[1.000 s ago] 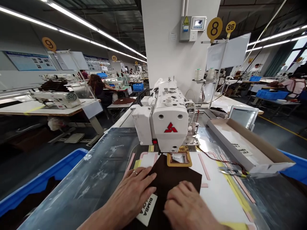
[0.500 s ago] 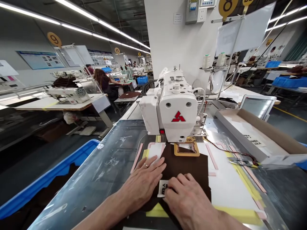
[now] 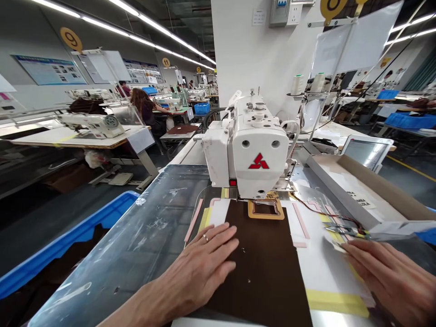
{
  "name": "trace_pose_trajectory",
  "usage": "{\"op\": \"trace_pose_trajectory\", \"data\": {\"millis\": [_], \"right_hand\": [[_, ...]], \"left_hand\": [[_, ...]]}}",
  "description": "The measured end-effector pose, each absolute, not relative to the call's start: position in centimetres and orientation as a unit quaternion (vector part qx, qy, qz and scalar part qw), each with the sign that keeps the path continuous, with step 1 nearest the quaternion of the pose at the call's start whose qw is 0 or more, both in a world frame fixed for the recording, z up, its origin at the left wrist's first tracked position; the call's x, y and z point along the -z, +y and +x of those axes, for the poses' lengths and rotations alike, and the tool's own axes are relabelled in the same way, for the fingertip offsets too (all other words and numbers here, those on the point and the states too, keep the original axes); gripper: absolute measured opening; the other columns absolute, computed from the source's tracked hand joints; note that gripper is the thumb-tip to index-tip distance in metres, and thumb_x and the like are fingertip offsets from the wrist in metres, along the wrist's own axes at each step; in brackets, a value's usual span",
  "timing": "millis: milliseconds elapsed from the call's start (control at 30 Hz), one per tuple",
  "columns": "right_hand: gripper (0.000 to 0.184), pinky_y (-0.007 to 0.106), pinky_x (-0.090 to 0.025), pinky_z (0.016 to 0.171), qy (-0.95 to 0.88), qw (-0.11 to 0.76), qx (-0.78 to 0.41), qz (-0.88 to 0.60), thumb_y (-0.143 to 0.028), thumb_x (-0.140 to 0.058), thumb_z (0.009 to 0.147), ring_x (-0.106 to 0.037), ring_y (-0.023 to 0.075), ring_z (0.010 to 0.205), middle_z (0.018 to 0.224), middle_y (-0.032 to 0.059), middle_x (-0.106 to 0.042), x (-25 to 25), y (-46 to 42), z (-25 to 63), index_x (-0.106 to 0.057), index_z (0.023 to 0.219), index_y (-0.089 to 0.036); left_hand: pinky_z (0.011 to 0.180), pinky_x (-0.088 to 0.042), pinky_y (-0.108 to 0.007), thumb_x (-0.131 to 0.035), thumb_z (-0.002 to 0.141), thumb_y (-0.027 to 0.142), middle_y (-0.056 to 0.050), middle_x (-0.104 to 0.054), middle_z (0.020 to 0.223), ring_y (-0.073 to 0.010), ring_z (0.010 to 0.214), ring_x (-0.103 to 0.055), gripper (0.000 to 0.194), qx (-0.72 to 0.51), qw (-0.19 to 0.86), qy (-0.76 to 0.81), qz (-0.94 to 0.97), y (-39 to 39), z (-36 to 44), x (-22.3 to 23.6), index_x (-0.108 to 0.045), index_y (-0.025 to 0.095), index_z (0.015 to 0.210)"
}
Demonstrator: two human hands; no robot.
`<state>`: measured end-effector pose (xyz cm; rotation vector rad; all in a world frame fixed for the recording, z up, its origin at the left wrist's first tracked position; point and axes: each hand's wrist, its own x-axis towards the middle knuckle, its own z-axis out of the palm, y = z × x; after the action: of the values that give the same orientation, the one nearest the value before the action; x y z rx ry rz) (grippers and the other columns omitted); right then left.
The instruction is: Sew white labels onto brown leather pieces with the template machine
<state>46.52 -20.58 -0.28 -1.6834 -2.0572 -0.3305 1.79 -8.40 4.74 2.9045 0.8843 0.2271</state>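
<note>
My left hand (image 3: 200,261), a ring on one finger, lies flat with its fingers stretched out on the left side of a dark brown fabric piece (image 3: 262,268). The far end of the fabric reaches under the yellow-edged frame clamp (image 3: 265,210) of a white sewing machine (image 3: 257,145). Off to the right, my right hand (image 3: 388,268) has its fingers closed at the tips on a small white label (image 3: 336,245), mostly edge-on and partly hidden. Just beyond those fingertips lie metal thread snips (image 3: 345,229). Small light specks dot the fabric.
An open cardboard box (image 3: 361,190) holding printed white labels stands at the right, near a tablet-like screen (image 3: 366,152). To the left is a blue bin (image 3: 112,213) with dark fabric. Pink and yellow tape strips mark the white worktop. Co-workers sit farther back.
My right hand has moved from the fabric to the right, carrying the white label off it. The brown fabric now lies flatter and more open. My left hand stays nearly in place.
</note>
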Motion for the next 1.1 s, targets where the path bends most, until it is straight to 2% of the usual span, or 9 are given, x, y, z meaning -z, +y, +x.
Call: {"op": "trace_pose_trajectory", "data": {"millis": [133,233,300,367,467,567,767,900,1100], "right_hand": [[0.04,0.041,-0.057,0.089,-0.789,0.189,0.156,-0.563,-0.043,-0.058,0.102,-0.072,0.0301,0.111,0.132,0.0088,-0.071,1.1,-21.8,44.2,-0.061,0.14,-0.031],[0.049,0.036,-0.06,0.079,-0.847,0.206,0.186,-0.453,-0.059,-0.053,0.104,-0.076,0.0255,0.101,0.124,0.0071,-0.076,0.0,-21.4,38.3,-0.064,0.137,-0.024],[0.042,0.035,-0.06,0.079,-0.875,0.195,0.184,-0.403,-0.055,-0.05,0.107,-0.076,0.0231,0.098,0.123,0.0041,-0.077,-0.7,-20.8,34.9,-0.068,0.129,-0.024],[0.03,0.035,-0.058,0.083,-0.872,0.21,0.154,-0.414,-0.041,-0.046,0.11,-0.075,0.0223,0.099,0.12,0.0018,-0.078,-1.1,-20.3,33.1,-0.07,0.121,-0.025],[0.026,0.036,-0.055,0.084,-0.847,0.247,0.062,-0.467,-0.022,-0.043,0.109,-0.072,0.0216,0.097,0.112,0.0019,-0.077,-1.7,-19.4,32.9,-0.069,0.109,-0.025],[0.025,0.037,-0.053,0.083,-0.831,0.243,-0.028,-0.5,-0.02,-0.041,0.109,-0.067,0.0217,0.093,0.105,0.0043,-0.073,-3.6,-17.7,34.3,-0.066,0.106,-0.024],[0.025,0.037,-0.05,0.078,-0.812,0.238,-0.057,-0.53,-0.025,-0.043,0.11,-0.061,0.0213,0.087,0.091,0.0029,-0.066,-8.2,-13.0,36.2,-0.065,0.098,-0.024],[0.027,0.036,-0.052,0.077,-0.807,0.251,-0.054,-0.531,-0.026,-0.043,0.11,-0.064,0.0201,0.086,0.091,0.0029,-0.068,-9.2,-11.8,36.6,-0.067,0.097,-0.024],[0.021,0.036,-0.06,0.085,-0.801,0.343,0.07,-0.486,-0.026,-0.053,0.106,-0.073,0.0226,0.1,0.114,0.0096,-0.075,-8.1,-16.5,35.1,-0.065,0.123,-0.023]], "left_hand": [[0.133,-0.019,-0.046,-0.058,0.105,0.06,-0.001,-0.041,0.165,-0.0266,0.156,-0.032,0.06,0.002,0.078,0.192,0.978,-9.9,1.1,-5.8,-0.048,0.026,0.154],[0.134,-0.008,-0.046,-0.054,0.111,0.045,-0.001,-0.053,0.157,-0.0249,0.151,-0.04,0.035,-0.045,0.08,0.21,0.973,-10.6,1.6,-4.7,-0.059,0.028,0.142],[0.132,-0.009,-0.044,-0.051,0.112,0.037,0.0,-0.063,0.145,-0.0235,0.141,-0.051,0.023,-0.117,0.101,0.231,0.961,-10.5,2.3,-3.8,-0.067,0.028,0.126],[0.128,-0.017,-0.044,-0.049,0.112,0.035,0.0,-0.071,0.13,-0.0229,0.127,-0.061,0.024,-0.171,0.155,0.249,0.94,-9.9,3.1,-3.5,-0.071,0.027,0.107],[0.113,-0.037,-0.041,-0.048,0.111,0.033,-0.001,-0.076,0.107,-0.022,0.107,-0.068,0.03,-0.187,0.24,0.269,0.914,-8.3,4.3,-4.8,-0.07,0.023,0.094],[0.087,-0.048,-0.033,-0.048,0.11,0.038,-0.002,-0.074,0.093,-0.0197,0.088,-0.068,0.034,-0.188,0.265,0.306,0.895,-6.3,5.4,-7.3,-0.071,0.021,0.09],[0.058,-0.034,-0.026,-0.05,0.107,0.049,0.003,-0.055,0.069,-0.0142,0.064,-0.05,0.047,-0.192,0.282,0.38,0.86,-3.3,7.4,-11.0,-0.059,0.019,0.072],[0.055,-0.029,-0.027,-0.049,0.106,0.052,0.003,-0.046,0.066,-0.0134,0.061,-0.041,0.051,-0.204,0.288,0.384,0.853,-2.7,7.8,-11.9,-0.051,0.018,0.068],[0.067,-0.042,-0.025,-0.049,0.108,0.046,0.0,-0.068,0.083,-0.0166,0.076,-0.06,0.04,-0.198,0.303,0.346,0.865,-3.7,6.5,-11.8,-0.07,0.019,0.086]]}}
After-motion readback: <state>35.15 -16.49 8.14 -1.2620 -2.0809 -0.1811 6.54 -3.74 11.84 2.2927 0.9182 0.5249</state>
